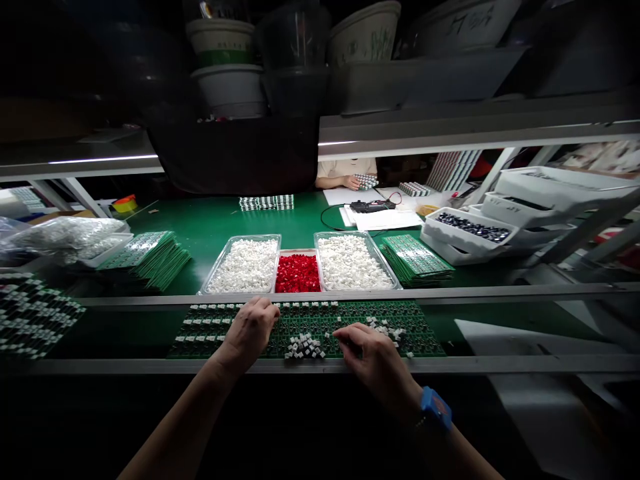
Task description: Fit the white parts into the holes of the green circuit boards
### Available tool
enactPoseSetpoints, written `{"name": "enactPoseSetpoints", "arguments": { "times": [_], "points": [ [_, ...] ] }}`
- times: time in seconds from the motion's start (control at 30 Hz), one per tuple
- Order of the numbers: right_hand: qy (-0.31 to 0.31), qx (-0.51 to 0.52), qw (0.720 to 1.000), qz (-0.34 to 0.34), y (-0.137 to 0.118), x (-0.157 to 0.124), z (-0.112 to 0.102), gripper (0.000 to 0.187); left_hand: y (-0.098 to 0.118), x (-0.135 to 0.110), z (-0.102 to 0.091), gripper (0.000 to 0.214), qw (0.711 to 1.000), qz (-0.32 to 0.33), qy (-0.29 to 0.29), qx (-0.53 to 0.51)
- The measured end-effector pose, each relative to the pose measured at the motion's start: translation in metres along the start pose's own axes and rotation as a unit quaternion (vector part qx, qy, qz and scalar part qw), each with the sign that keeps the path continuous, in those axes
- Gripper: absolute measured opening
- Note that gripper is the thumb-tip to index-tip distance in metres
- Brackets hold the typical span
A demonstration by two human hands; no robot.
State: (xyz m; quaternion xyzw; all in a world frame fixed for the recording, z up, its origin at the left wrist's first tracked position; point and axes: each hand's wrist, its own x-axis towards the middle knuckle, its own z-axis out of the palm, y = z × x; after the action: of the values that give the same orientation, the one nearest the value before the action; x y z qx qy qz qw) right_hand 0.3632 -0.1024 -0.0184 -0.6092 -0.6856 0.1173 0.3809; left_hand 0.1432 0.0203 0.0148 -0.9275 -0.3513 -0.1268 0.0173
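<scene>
A long green circuit board panel (415, 330) lies in front of me, its left part filled with small white connectors. My left hand (249, 332) rests on the panel with fingers curled, fingertips pressed at the top row. My right hand (373, 355), a blue watch (436, 408) on its wrist, lies on the panel with fingers curled down beside a loose pile of white connectors (304, 347). More loose white connectors (387, 329) lie just beyond its fingers. What either hand pinches is hidden.
Behind the panel stand two clear trays of white parts (245, 265) (353, 262) and a tray of red parts (298, 273). Stacks of green boards (150, 257) (416, 260) flank them. White bins (470, 230) sit at right. Another person's hand (350, 181) works across the green belt.
</scene>
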Motion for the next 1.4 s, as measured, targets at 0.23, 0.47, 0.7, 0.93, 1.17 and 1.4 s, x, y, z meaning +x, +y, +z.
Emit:
{"name": "enactPoseSetpoints", "arguments": {
  "times": [0.23,0.47,0.7,0.93,1.17,1.4],
  "points": [
    [-0.006,0.010,1.000,0.003,-0.002,-0.001,0.000,0.018,0.002,0.001,0.000,0.020,1.000,0.018,-0.011,-0.008],
    [0.009,-0.016,1.000,0.023,-0.007,0.012,-0.009,0.013,0.021,-0.008,-0.002,0.014,0.992,0.026,0.005,-0.122],
    [-0.020,-0.101,0.995,0.010,0.001,0.035,-0.005,0.011,0.020,-0.013,0.003,0.012,0.979,0.005,-0.041,-0.201],
    [-0.061,-0.166,0.984,-0.004,0.002,0.048,0.005,0.014,0.022,-0.021,-0.001,0.011,0.960,-0.067,0.001,-0.273],
    [-0.089,-0.234,0.968,-0.002,-0.002,0.049,0.004,0.014,0.010,-0.044,0.011,0.026,0.942,-0.089,0.084,-0.312],
    [-0.122,-0.267,0.956,0.000,-0.011,0.051,0.001,0.016,0.000,-0.050,0.010,0.024,0.928,-0.114,0.090,-0.342]
  ]
}}
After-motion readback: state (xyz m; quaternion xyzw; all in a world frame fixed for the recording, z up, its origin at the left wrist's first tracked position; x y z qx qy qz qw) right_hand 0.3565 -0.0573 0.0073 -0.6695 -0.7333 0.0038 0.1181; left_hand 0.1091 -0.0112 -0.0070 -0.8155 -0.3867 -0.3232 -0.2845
